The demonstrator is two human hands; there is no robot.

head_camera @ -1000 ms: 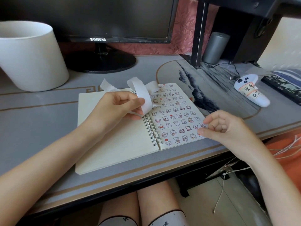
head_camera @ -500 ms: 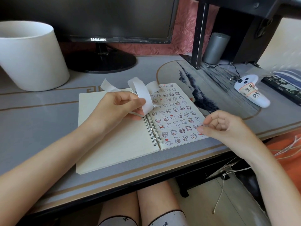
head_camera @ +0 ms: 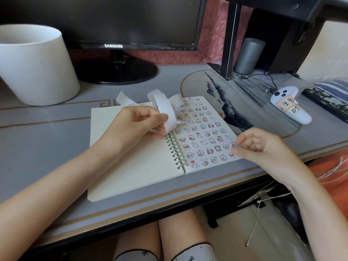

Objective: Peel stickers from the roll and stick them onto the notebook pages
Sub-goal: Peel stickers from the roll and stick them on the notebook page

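Desk point(head_camera: 47, 147) by white bin point(head_camera: 37, 68): L fingers point(head_camera: 143, 114) pinch sticker strip point(head_camera: 165, 110) over notebook point(head_camera: 131, 166); R fingers point(head_camera: 251, 142) curled, grip unclear.

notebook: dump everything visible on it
The notebook lies open and flat on the desk, slightly skewed, with a metal spiral down the middle. The left page is blank cream paper on a thick stack. The right page is filled with rows of small cartoon stickers. The left hand holds a white strip over the upper left page. The right hand, fingers curled, is at the right page's outer edge. Whether either hand touches it is unclear.
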